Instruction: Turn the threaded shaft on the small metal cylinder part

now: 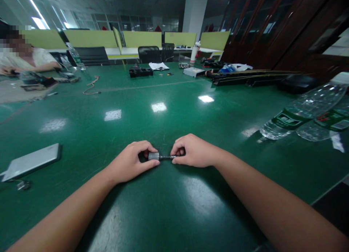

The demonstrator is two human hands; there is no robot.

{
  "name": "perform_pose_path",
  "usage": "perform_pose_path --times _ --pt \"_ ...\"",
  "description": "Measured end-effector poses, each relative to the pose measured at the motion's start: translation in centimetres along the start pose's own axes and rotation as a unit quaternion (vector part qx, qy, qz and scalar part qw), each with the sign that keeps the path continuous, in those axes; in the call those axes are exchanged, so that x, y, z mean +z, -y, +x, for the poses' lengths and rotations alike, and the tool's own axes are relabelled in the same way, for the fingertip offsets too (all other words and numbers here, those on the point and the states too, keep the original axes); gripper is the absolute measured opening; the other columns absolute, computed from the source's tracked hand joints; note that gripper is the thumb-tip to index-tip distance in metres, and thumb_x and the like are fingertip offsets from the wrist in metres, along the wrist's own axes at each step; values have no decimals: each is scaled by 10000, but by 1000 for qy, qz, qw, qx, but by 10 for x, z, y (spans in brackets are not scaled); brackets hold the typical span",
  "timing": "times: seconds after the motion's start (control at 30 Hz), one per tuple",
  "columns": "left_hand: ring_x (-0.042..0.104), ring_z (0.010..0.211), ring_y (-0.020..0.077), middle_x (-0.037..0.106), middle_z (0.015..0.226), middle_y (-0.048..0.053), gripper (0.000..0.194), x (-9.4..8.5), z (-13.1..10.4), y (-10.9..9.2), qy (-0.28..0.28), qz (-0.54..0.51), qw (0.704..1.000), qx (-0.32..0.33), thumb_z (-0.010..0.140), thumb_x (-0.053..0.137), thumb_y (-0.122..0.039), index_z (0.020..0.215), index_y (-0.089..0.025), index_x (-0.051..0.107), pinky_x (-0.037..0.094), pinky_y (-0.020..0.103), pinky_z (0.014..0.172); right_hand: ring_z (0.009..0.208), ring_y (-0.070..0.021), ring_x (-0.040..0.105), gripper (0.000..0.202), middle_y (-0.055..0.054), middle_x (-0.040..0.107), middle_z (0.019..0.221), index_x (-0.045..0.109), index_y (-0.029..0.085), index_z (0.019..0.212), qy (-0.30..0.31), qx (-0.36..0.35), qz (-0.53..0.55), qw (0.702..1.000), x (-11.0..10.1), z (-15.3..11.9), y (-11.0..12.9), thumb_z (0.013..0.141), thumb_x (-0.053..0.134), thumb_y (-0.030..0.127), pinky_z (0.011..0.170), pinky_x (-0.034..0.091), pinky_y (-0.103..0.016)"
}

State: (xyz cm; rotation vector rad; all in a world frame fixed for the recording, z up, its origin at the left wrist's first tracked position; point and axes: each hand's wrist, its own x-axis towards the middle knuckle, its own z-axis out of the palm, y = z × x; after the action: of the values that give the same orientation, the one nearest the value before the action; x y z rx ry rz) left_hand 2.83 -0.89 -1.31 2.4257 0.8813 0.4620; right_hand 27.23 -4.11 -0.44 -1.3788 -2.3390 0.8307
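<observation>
A small grey metal cylinder with a thin dark shaft [154,156] lies level between my two hands, just above or on the green table. My left hand [133,161] is closed around the cylinder, with thumb and fingers on opposite sides of it. The thin shaft points right, toward my right hand [192,150]. There, thumb and fingertips pinch the shaft's far end, which they partly hide. What exact part this is, I cannot make out.
The green table [131,121] spreads around my hands. On the left lies a silver power-bank-like block [34,161] with a cable. Two water bottles [297,110] stand at right. A black tray [141,72] and a grey box [194,72] sit farther back. Another person [40,59] sits far left.
</observation>
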Motion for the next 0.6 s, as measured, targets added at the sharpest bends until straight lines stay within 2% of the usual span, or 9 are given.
perform_pose_path --times 0.27,0.47,0.6 --pt "624 806 186 686 884 29 250 0 0 0 0 -4 1000 -3 839 678 -421 944 -195 675 462 301 747 670 -125 613 127 -23 706 759 768 172 849 18 14 -5 1000 -9 -5 -4 739 732 225 590 421 -227" --pt "624 798 186 687 878 26 255 0 0 -1 -4 -5 1000 -4 843 677 -429 950 -199 672 463 305 744 608 -118 593 100 -7 692 690 769 172 802 25 65 2 998 -19 -10 -5 708 741 188 555 421 -222" --pt "624 802 184 686 882 23 243 -1 0 -1 -3 -6 1000 -4 842 680 -415 950 -197 672 463 301 743 609 -113 594 112 0 687 683 770 173 813 20 56 8 998 -17 -10 -5 705 750 195 556 417 -217"
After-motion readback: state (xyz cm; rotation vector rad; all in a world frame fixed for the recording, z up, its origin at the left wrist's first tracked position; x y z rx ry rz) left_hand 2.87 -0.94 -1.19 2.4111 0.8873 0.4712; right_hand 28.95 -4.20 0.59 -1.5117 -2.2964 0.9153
